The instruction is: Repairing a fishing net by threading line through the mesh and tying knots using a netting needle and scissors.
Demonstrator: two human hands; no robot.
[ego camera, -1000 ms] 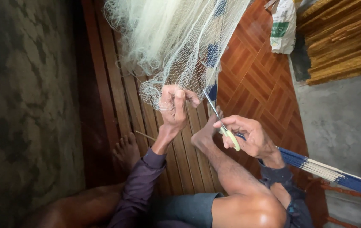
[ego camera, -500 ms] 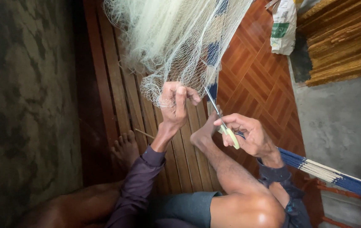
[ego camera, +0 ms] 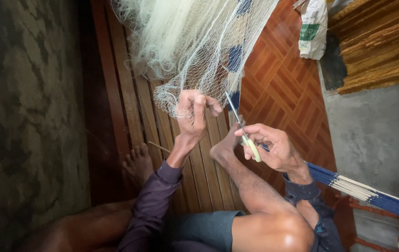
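head view: one camera, looking down at your hands and legs.
left hand: raised in front of you, grip clenched on the lower edge of the fishing net, mesh bunched between thumb and fingers.
right hand: lower and to the right, grip grasping a netting needle; yellow-green handle end in your fingers, thin dark tip pointing up-left toward the net.
fishing net: pale white mesh, hangs from the top of the frame down to your left hand; densest at upper left, thins out toward the right.
needle vs net: tip sits just beside the mesh edge, right of your left hand; can't tell if it touches.
right foot: lifted between your two hands, toes close to the needle handle.
left foot: flat on the slatted wooden bench, lower left of your left hand.
sleeves: dark purple on both arms.
floor: red-brown parquet pattern right of the bench.
blue-and-white striped band: runs off to the lower right from behind your right wrist.
white sack: upper right, next to a stack of yellow-brown mats.
wall: rough grey, whole left side.
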